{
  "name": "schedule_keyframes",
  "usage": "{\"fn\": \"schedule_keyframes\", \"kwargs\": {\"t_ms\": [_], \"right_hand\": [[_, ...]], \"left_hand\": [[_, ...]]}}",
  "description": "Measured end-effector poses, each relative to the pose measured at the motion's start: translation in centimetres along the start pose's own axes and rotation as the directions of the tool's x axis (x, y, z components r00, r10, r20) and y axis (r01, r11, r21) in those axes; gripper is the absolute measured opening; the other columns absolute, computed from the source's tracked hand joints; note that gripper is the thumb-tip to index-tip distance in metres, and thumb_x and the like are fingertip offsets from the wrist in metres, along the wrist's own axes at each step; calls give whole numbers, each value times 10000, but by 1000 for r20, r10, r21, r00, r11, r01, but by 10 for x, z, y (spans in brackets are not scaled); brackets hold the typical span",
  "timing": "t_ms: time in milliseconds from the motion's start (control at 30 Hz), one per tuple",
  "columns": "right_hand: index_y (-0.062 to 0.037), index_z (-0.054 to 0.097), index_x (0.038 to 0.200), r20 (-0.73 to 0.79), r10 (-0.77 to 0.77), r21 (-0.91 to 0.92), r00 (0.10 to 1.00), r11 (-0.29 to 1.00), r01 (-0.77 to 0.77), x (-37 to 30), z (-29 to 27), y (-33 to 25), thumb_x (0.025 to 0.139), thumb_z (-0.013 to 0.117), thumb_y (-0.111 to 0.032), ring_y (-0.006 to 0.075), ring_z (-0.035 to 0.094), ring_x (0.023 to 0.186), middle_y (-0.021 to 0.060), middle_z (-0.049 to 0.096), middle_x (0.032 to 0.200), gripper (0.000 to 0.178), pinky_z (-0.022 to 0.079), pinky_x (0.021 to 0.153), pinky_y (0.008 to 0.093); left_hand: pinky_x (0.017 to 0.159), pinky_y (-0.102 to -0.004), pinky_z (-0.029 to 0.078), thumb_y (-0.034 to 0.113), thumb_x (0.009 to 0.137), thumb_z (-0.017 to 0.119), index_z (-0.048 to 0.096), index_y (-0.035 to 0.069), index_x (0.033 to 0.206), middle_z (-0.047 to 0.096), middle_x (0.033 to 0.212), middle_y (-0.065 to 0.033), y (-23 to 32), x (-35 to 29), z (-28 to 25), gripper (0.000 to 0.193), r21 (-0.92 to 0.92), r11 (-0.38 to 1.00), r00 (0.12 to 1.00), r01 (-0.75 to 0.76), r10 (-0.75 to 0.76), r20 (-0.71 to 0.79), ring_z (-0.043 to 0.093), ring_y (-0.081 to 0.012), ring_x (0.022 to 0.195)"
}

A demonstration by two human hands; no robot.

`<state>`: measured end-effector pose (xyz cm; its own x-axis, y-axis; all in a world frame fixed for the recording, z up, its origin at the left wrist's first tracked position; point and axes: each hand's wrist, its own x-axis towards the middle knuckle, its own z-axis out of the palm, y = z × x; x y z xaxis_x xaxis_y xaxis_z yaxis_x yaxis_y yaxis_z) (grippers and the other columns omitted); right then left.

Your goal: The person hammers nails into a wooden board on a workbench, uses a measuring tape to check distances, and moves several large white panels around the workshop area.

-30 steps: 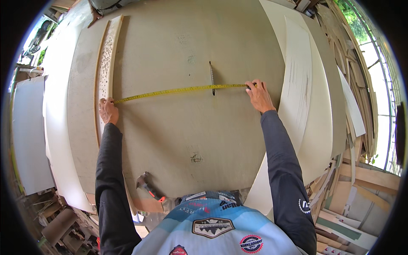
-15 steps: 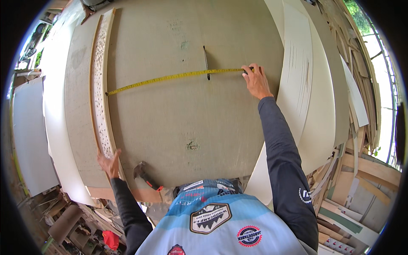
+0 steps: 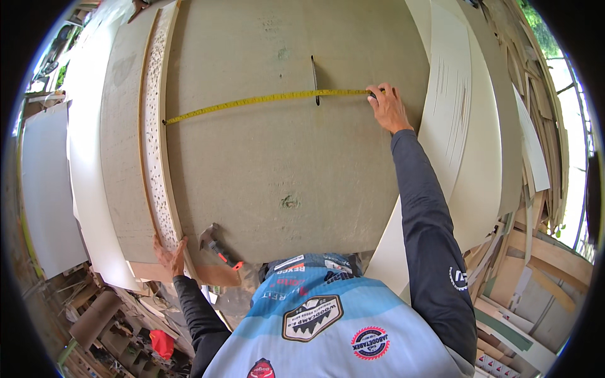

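Observation:
A long narrow board (image 3: pixel 154 101) with a pale, dark-speckled face and wooden edges lies along the left part of the large grey-brown work surface (image 3: pixel 252 170). My left hand (image 3: pixel 170 257) grips it near its close end, thumb at the right edge and fingers at the left. Far to the right, my right hand (image 3: pixel 391 110) holds a tape measure, whose case is mostly hidden in my fingers. Its yellow blade (image 3: pixel 265 99) stretches across to the board's right edge. Under the blade, towards my right hand, lies a thin dark pencil-like stick (image 3: pixel 314 72).
A claw hammer (image 3: pixel 219 247) with a black and red handle rests near the front edge, right of my left hand. White sheets (image 3: pixel 444 94) lie along the right side. Stacked timber (image 3: pixel 542 120) stands beyond, and a pale panel (image 3: pixel 50 189) is at far left.
My left hand, blurred with its thumb spread before, now straddles the board and grips both edges. My right hand keeps the tape stretched. The whole view has shifted slightly.

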<state>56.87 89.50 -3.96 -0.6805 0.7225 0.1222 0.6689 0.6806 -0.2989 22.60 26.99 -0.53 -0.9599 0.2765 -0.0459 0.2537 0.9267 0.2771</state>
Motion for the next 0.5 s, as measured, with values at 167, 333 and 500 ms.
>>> {"fn": "schedule_keyframes", "kwargs": {"t_ms": [167, 333, 500], "right_hand": [[-181, 593, 1163, -5, 36, -17, 999, 999, -36, -5, 3, -1, 923, 586, -198, 349, 494, 1031, 108, 515, 1139, 241, 463, 900, 464], [-186, 592, 1160, -15, 6, -12, 1000, 1000, -6, 1, 7, -13, 924, 580, -209, 348, 488, 1042, 102, 509, 1138, 237, 467, 895, 467], [-186, 591, 1160, 17, 16, 0, 1000, 1000, -16, -3, 4, -18, 917, 588, -220, 352, 490, 1047, 100, 506, 1138, 245, 469, 892, 477]], "left_hand": [[1120, -432, 312, 288, 570, 882, 361, -35, 1428, 427, 1418, -231, -8, 4, 3, 1055, -122, 993, 1000, -4, 4, -2, 395, -376, 1319], [1115, -428, 321, 277, 543, 881, 368, -50, 1415, 446, 1387, -234, -16, 1, 7, 1062, -184, 983, 1000, -12, 8, -21, 408, -367, 1304], [1103, -437, 330, 258, 527, 863, 399, -40, 1389, 465, 1367, -222, 1, -11, 10, 1024, -166, 985, 998, -39, 30, -55, 421, -374, 1289]]}}
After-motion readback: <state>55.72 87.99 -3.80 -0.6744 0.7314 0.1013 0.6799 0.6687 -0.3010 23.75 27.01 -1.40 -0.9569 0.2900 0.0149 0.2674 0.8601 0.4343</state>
